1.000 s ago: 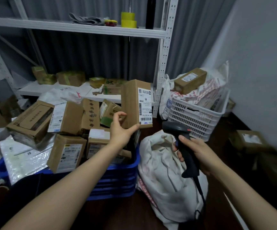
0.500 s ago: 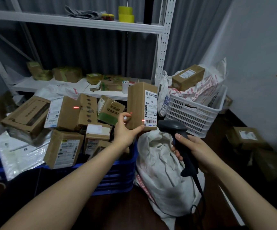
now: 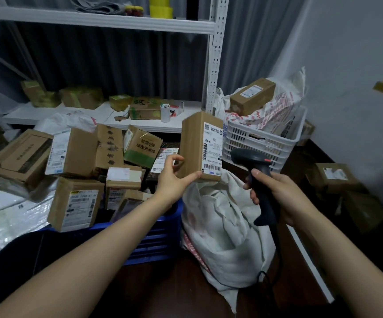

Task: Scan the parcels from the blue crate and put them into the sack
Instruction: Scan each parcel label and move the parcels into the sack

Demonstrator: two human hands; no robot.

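White metal shelving backs a blue crate heaped with parcels. Above the white sack, the left hand pinches an upright labelled parcel at its base. The right hand grips a black scanner, fingers curled round its handle.

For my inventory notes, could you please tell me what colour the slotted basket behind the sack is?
The basket is white, clearest in the head view.

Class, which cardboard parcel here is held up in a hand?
The tall upright parcel in the left hand, its white label toward the scanner; no hand holds any other.
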